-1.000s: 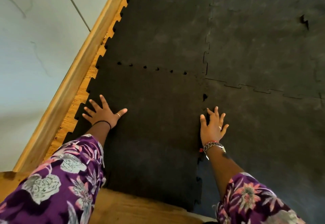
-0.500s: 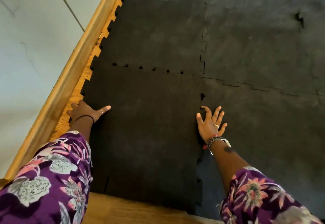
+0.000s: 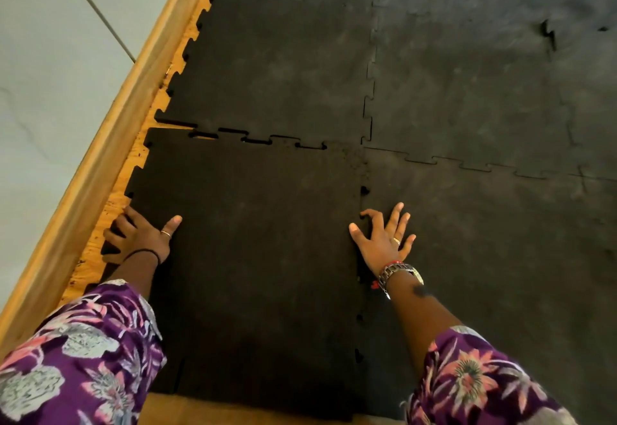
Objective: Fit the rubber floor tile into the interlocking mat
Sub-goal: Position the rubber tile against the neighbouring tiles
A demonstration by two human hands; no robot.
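so on the far left is a pale wall (image 3: pixel 50 97), then a wooden edge strip (image 3: pixel 110 144), then a bit of bare wooden floor (image 3: pixel 117 197) with bumpy black teeth over it.

next comes the rubber floor tile (image 3: pixel 247 257). it lies flat in the near left corner of the interlocking mat (image 3: pixel 467 90). it is mostly in, i think, but not all done. along its far edge the teeth have little gaps, and the left end looks a bit out of line. along its right edge a few small holes show too. those joins need pushing shut.

the left hand (image 3: pixel 143 241) is at the tile's left edge. its fingers curl over that edge and the thumb lies on top, so it grips the edge.

the right hand (image 3: pixel 384 241) is spread wide and flat, holding nothing. it presses right on the seam, thumb on the tile, fingers on the mat.
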